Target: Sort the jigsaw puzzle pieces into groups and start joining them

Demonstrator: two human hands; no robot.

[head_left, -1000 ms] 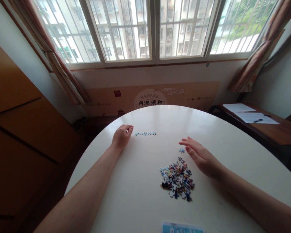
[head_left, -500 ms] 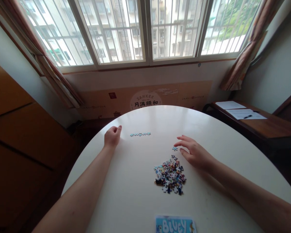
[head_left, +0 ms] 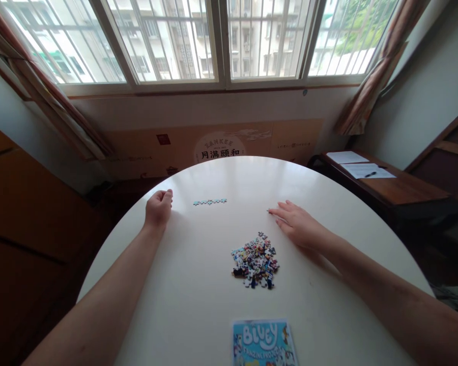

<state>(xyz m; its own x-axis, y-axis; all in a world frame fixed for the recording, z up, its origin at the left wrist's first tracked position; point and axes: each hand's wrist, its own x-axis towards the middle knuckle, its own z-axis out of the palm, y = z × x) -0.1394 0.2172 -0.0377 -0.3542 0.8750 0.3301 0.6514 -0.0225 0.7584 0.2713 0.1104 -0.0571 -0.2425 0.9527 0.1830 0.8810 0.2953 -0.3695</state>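
Note:
My left hand rests on the white round table as a loose fist, with nothing showing in it. To its right lies a short row of joined light-blue puzzle pieces. My right hand is low over the table, palm down and fingers stretched out. At the tip of its index finger a bit of a puzzle piece shows; the finger covers most of it. The thumb stays apart from that fingertip. Nearer to me is a heap of mixed puzzle pieces.
A blue "Bluey" booklet or box lies at the near side of the white table. Beyond the table's far right edge a brown wooden desk holds papers and a pen. A barred window and curtains are behind.
My right hand has moved away from me, and the blue piece beside its fingers is now mostly under the index fingertip. My left hand stays a fist. The view has shifted.

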